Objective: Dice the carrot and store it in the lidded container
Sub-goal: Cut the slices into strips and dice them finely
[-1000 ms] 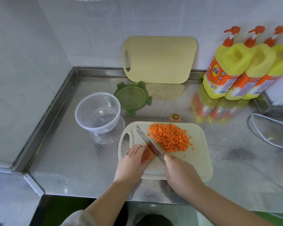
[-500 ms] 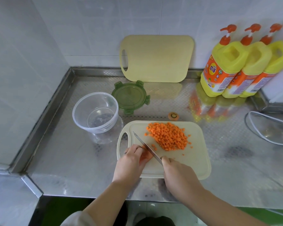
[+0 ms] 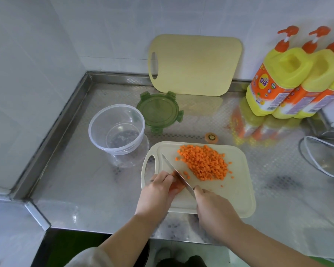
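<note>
A pile of diced carrot (image 3: 203, 164) lies on the cream cutting board (image 3: 237, 189). My left hand (image 3: 158, 191) holds down a small remaining piece of carrot (image 3: 178, 185) with curled fingers. My right hand (image 3: 213, 207) grips the handle of a knife (image 3: 176, 173), whose blade runs diagonally just right of my left fingertips, its tip pointing up-left. The clear round container (image 3: 117, 130) stands uncovered to the left of the board. Its green lid (image 3: 159, 111) lies flat behind it.
A second cream board (image 3: 195, 64) leans on the tiled wall. Three yellow detergent bottles (image 3: 281, 81) stand at the right. A carrot end (image 3: 211, 137) lies behind the board. A clear lid-like object (image 3: 322, 157) sits at the far right. The steel counter's raised edge (image 3: 66, 116) runs along the left.
The knife blade has shifted slightly left against the carrot piece under my left fingers, and a few more bits lie beside the pile. The camera moved in a little.
</note>
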Motion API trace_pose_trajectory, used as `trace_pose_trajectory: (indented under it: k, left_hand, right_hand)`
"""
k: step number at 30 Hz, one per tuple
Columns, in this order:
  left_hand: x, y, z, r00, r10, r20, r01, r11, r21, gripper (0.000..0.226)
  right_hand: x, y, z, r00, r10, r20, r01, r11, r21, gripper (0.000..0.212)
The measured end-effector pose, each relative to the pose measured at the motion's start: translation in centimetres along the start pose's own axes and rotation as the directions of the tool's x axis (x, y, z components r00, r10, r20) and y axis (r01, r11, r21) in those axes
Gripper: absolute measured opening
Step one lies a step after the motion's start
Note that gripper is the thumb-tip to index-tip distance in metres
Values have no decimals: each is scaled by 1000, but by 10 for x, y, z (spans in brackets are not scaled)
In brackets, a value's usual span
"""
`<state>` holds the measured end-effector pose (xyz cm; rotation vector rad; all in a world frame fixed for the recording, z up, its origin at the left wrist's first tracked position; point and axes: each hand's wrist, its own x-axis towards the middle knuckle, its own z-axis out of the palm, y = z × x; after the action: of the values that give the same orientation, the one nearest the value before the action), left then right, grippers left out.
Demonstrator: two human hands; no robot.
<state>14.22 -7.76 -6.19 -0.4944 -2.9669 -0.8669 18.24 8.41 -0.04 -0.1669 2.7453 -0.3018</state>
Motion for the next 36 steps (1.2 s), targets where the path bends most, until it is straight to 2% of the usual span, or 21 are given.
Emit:
trace_pose_trajectory:
  k: [5, 12, 17, 21, 25, 36]
  left_hand:
    - [-1, -1, -2, 1000, 31, 5, -31, 1000, 6, 15]
    - [0, 8, -7, 994, -68, 87, 67, 998, 14, 26]
    - [0, 14, -13, 989, -118, 93, 120, 993, -11, 24]
    - [-8, 14, -11, 991, -121, 64, 124, 991, -45, 28]
    - [-13, 12, -12, 994, -105, 11, 106, 993, -60, 27]
    - [-8, 10, -13, 997, -76, 26, 76, 997, 5, 31]
  right_hand:
    - [2, -2, -2, 1000, 15, 22, -15, 1000, 10, 33]
    - [7, -8, -5, 998, 53, 46, -54, 998, 26, 26]
    - [-3, -5, -7, 998, 51, -43, -46, 992, 114, 11]
    - [-12, -8, -12, 993, 7, -114, -3, 999, 37, 20]
    - [-18, -7, -10, 996, 5, -85, -4, 1000, 20, 30]
    - [-17, -10, -4, 999, 0, -39, -1, 1000, -22, 36]
